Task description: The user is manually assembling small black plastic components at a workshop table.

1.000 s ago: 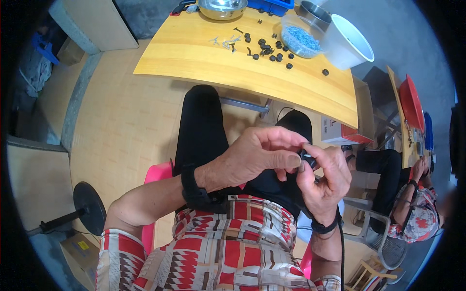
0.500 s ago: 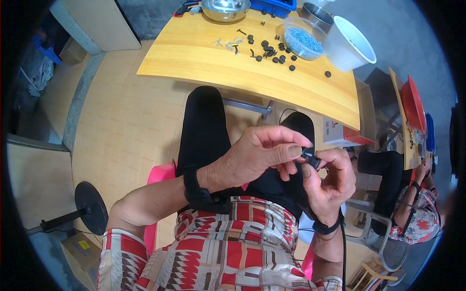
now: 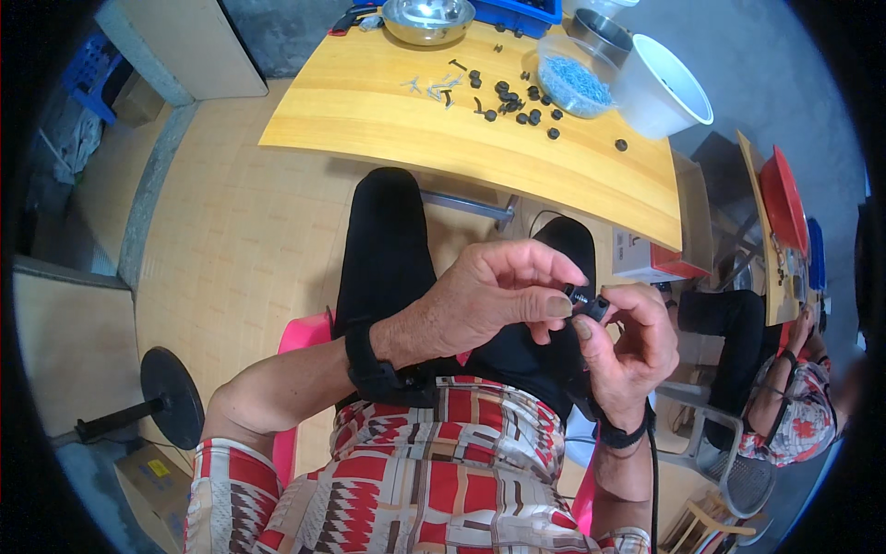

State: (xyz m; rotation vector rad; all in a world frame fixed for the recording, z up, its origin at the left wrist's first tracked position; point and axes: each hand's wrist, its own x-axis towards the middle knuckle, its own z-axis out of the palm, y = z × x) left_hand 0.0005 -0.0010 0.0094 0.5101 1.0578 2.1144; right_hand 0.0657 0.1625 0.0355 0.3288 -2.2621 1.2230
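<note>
Above my lap, my left hand and my right hand meet with their fingertips close together. The left thumb and index finger pinch a small black plastic piece. From it a short, thin metal part, ridged like a screw or spring, runs toward the right hand. Between its thumb and index finger the right hand grips a second small black piece. The metal part bridges the two pieces; how it is seated in either is too small to tell.
On the wooden table lie several black knobs and silver screws. Behind them stand a steel bowl, a blue tray, a clear tub of blue bits and a white bucket. Another person sits at right.
My left fingers have shifted slightly left, away from the right ones. The gap between the two black pieces is wider, and more of the metal part shows.
</note>
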